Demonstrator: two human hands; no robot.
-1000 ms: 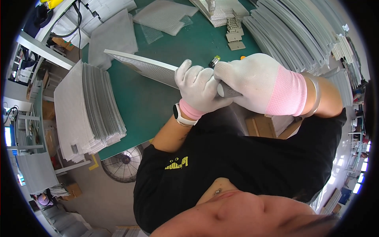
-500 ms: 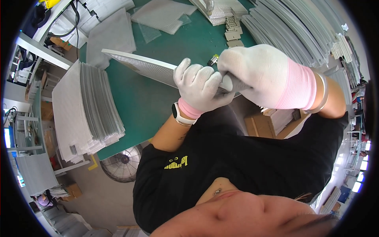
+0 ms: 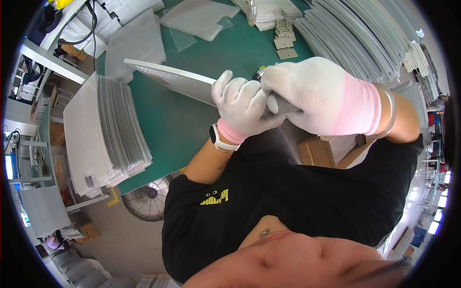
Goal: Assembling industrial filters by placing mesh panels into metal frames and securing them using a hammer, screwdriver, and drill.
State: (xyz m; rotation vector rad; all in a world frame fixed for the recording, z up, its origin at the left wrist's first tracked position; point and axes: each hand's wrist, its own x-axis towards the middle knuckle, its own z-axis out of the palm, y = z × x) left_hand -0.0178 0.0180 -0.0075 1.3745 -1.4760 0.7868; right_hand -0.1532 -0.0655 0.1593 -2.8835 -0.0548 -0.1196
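My left hand point(image 3: 242, 103), in a white glove with a pink cuff, is closed round the near end of a thin flat panel point(image 3: 185, 87). The panel has a white frame and a silvery mesh face, and its far end tilts out to the left over the table. Right against it, my gloved right hand point(image 3: 307, 93) is closed, its fingers curled in. A pale rounded tip point(image 3: 273, 103) shows between the two hands; whether it is a fingertip or a held part I cannot tell. Just beyond the hands lies a small dark-and-green item point(image 3: 260, 72) on the table.
The green table point(image 3: 158, 125) carries a tall stack of mesh sheets point(image 3: 103, 134) at left and loose mesh sheets point(image 3: 197, 19) at the back. Small beige plates point(image 3: 285, 42) lie behind my hands. Long grey strips point(image 3: 350, 36) are piled at right. Below are a fan point(image 3: 149, 199) and a carton point(image 3: 317, 152).
My right hand has shifted slightly left and down, closer against my left hand. The panel and my left hand have hardly moved.
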